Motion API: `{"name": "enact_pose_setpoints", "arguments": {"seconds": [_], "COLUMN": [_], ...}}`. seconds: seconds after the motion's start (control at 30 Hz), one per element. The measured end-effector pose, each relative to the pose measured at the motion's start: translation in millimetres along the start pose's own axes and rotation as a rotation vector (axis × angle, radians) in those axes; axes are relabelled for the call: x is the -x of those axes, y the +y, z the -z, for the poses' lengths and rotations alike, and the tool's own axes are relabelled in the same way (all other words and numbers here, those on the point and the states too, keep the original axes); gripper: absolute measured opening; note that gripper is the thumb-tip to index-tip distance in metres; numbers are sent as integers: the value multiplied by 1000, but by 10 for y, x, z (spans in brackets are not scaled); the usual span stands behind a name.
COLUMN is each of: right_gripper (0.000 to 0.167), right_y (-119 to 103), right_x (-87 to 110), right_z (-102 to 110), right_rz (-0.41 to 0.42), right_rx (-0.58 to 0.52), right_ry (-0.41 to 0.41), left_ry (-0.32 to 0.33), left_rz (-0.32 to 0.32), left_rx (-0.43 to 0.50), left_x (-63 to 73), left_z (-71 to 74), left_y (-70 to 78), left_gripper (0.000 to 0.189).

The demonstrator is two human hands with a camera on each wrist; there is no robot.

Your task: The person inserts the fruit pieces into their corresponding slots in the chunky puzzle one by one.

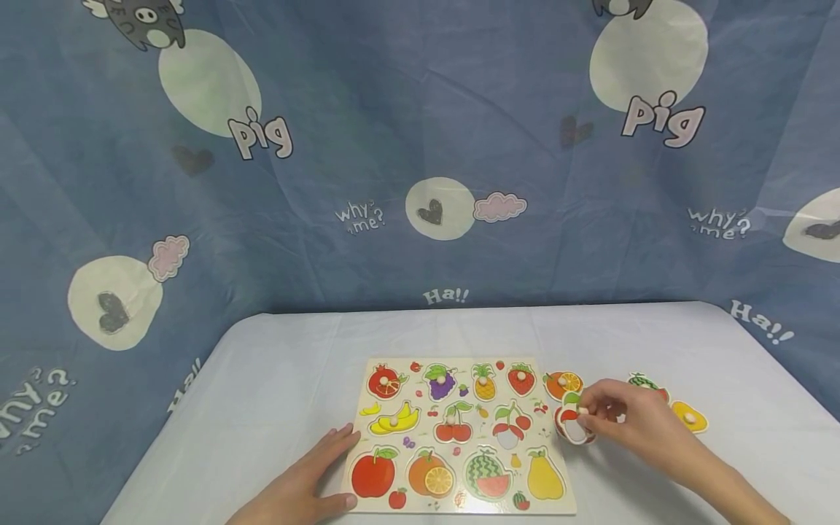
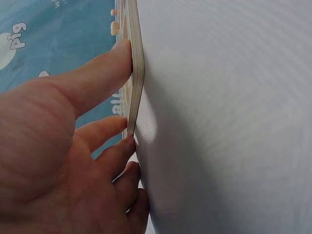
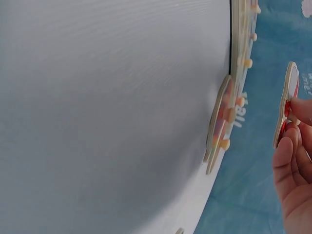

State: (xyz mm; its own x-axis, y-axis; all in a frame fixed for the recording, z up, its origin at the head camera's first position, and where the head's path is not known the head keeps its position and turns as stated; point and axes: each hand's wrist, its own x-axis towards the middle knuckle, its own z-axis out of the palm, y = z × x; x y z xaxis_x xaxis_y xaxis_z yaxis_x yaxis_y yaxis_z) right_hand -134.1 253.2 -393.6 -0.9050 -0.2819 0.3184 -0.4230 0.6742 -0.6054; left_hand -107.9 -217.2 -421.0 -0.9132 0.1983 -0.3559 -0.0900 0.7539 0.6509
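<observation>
A wooden fruit puzzle board (image 1: pixel 459 437) lies flat on the white table. My left hand (image 1: pixel 305 474) rests at its left side, with thumb and fingertips touching the board's edge; the left wrist view shows this hand (image 2: pixel 73 131) against the layered wooden edge (image 2: pixel 138 63). To the right of the board, my right hand (image 1: pixel 633 415) pinches a red and white fruit puzzle piece (image 1: pixel 573 417) with a green leaf by its knob. In the right wrist view the held piece (image 3: pixel 288 92) is seen edge-on, raised off the table.
Loose pieces lie right of the board: an orange piece (image 1: pixel 563 383), a watermelon piece (image 1: pixel 643 380) partly behind the right hand, and a yellow piece (image 1: pixel 690 417). Knobbed pieces such as the bananas (image 1: pixel 395 419) sit in the board. A blue printed cloth (image 1: pixel 367 262) hangs behind the table.
</observation>
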Motion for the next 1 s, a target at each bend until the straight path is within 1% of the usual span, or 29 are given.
{"name": "enact_pose_setpoints", "arguments": {"seconds": [0.3, 0.43, 0.5, 0.6, 0.73, 0.87, 1.0], "right_gripper": [20, 17, 17, 17, 22, 25, 23], "right_y": [-80, -111, -125, -137, -130, -128, -142], "right_x": [-65, -95, -106, -115, -123, -130, -139], "right_z": [-20, -42, -61, -103, -178, -225, -252], "right_rz": [-42, -69, -72, -53, 11, 72, 104], "right_rx": [-25, -75, -96, -115, -95, -102, -105], "right_ry": [-80, -119, -126, -120, -96, -94, -100], "left_ry": [5, 5, 8, 9, 15, 16, 9], "left_rz": [9, 19, 17, 12, 9, -1, -16], "left_rx": [-8, -7, -8, -8, -15, -22, -20], "left_x": [7, 13, 12, 16, 23, 32, 33], "left_z": [-6, -4, -6, -8, -7, -1, 1], "left_y": [0, 13, 19, 21, 22, 20, 13], "left_gripper": [91, 90, 90, 90, 91, 91, 91]}}
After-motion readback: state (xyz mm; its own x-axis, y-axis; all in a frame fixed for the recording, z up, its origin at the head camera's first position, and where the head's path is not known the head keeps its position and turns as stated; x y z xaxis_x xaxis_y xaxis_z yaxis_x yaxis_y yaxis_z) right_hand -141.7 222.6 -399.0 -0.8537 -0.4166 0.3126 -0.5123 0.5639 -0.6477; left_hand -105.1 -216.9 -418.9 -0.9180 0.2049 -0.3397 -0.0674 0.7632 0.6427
